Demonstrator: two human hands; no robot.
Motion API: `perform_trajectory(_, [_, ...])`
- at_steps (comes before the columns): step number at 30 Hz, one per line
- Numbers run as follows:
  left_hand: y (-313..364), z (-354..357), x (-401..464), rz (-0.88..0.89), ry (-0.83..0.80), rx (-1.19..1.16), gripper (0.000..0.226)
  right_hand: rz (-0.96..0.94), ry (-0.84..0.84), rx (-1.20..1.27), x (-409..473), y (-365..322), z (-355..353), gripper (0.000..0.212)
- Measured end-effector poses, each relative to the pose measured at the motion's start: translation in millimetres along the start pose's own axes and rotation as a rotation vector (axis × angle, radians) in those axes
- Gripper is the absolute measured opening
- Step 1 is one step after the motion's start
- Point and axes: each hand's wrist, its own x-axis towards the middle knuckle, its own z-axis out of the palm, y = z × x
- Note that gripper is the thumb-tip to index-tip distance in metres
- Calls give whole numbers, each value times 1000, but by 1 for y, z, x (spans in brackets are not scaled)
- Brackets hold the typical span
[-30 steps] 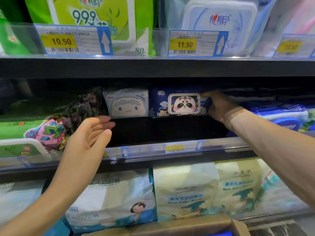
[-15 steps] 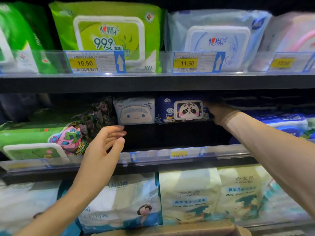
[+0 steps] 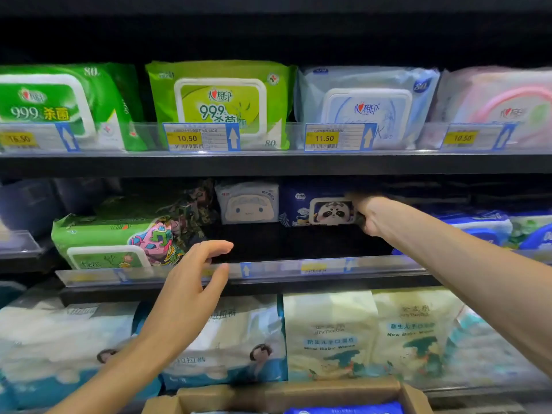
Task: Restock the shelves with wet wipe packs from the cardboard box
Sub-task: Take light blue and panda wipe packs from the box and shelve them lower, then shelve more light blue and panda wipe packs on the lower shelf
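Note:
My right hand (image 3: 369,212) reaches deep into the middle shelf and grips the right end of a dark blue wet wipe pack with a panda lid (image 3: 316,211), which stands upright at the back. A grey-white pack with a cartoon face (image 3: 247,203) stands just left of it. My left hand (image 3: 191,282) hovers open in front of the middle shelf's clear front rail (image 3: 298,268), holding nothing. The cardboard box (image 3: 286,395) shows at the bottom edge, with a blue pack (image 3: 343,409) inside it.
A green pack with a colourful lid (image 3: 119,237) lies at the left of the middle shelf, blue packs (image 3: 478,225) at its right. The top shelf holds green, light blue and pink packs behind price tags (image 3: 200,138). Baby wipe bags (image 3: 343,333) fill the lower shelf.
The view has tilted upward, showing more of the top shelf. My right hand stays on the panda pack at the back. My left hand has drifted slightly right, still open.

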Motion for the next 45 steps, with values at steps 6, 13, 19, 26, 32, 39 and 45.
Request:
perform_trajectory(6, [-3, 1, -69, 86, -76, 93, 33, -278, -69, -115, -90, 16, -25, 41])
perform_trajectory(13, [-64, 41, -158, 101, -411, 426, 47, -951, -414, -801, -220, 110, -55, 61])
perform_trajectory(19, [-89, 62, -196, -110, -482, 525, 63, -1135, -556, -1174, -240, 199, -46, 70])
perform_trajectory(26, [-105, 75, -207, -623, -468, 389, 98, -1319, -566, -1405, -249, 250, -37, 64])
perform_trajectory(32, [-97, 93, -185, -832, -447, 418, 108, -1270, -575, -1381, -251, 273, -39, 62])
perform_trajectory(39, [-102, 112, -181, -1095, -392, 374, 104, -1098, -568, -1327, -254, 275, -44, 62])
perform_trajectory(45, [-111, 110, -181, -1235, -322, 5, 92, -1028, -616, -1381, -251, 281, -46, 62])
